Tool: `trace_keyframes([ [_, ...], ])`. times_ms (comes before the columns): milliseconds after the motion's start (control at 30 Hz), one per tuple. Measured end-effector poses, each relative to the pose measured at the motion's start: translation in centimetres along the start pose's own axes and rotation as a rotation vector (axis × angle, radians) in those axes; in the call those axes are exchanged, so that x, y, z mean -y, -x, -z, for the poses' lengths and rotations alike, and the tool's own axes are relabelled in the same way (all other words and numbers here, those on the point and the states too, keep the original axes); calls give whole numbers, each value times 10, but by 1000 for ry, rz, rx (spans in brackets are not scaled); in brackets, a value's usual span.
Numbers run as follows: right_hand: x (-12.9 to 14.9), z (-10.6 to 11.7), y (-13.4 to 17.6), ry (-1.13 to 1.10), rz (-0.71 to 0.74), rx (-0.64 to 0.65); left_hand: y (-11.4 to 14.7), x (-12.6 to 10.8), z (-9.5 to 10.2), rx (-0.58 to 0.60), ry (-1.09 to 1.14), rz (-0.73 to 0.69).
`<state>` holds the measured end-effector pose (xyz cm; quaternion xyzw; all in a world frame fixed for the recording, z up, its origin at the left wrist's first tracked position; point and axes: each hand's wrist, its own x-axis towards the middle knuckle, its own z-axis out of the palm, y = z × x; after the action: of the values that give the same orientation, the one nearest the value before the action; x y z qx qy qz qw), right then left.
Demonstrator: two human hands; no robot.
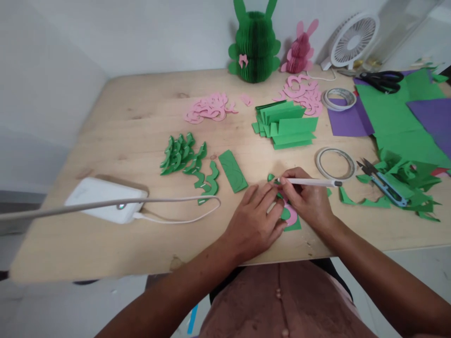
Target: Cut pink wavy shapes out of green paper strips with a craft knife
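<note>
My right hand (310, 202) grips a white pen (312, 182) with a dark end, its tip down at the paper near my left fingertips. Under both hands lies a green paper piece (293, 224), with a curvy pink paper cutout (291, 215) on top of it. My left hand (255, 220) rests flat with fingers stretched over these papers, pressing them to the table; it hides part of both. To its upper left is a green paper rectangle (233, 171) with curved lines drawn on it. Wavy green cutouts (210, 180) with staples lie further left.
Along the back stand a green paper rabbit (255, 47), a pink one (300, 49) and a white fan (354, 42). Folded green strips (287, 124), tape rolls (336, 163), blue snips (385, 185) and black scissors (382, 80) lie right. A cabled white power bank (105, 199) is left.
</note>
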<state>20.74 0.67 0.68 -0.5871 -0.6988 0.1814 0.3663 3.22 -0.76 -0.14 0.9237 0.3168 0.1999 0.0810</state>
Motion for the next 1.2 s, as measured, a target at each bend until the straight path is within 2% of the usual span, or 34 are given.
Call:
trace_keyframes([
  [600,2,0,1,-39,-58,33,-1,-2,-1,-34,-63,-24],
  [867,3,1,-1,-188,-134,-51,-2,-1,1,-50,-54,-33],
  [1200,2,4,-1,-142,-130,-29,-1,-1,1,-29,-57,-23],
])
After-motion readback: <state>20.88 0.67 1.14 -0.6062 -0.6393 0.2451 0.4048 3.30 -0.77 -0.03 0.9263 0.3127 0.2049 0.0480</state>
